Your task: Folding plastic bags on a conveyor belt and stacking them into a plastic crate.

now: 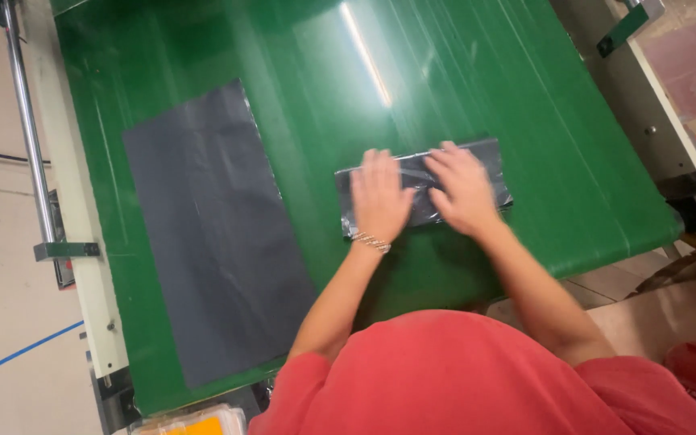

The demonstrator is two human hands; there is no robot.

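A folded dark grey plastic bag (412, 171) lies on the green conveyor belt (477, 97). My left hand (379, 197) presses flat on its left part, fingers spread, a bracelet at the wrist. My right hand (462, 187) lies flat on its right part, fingers apart and pointing left. Neither hand grips anything. To the left, a larger dark grey sheet (211, 234) lies unfolded and flat on the belt, apart from both hands.
The belt's white metal frame (82, 242) and a steel rail (30, 137) run along the left side. More frame with a green bracket (626, 28) stands at the right. Yellow-orange packets (195, 423) sit below the belt's near edge. My red shirt fills the bottom.
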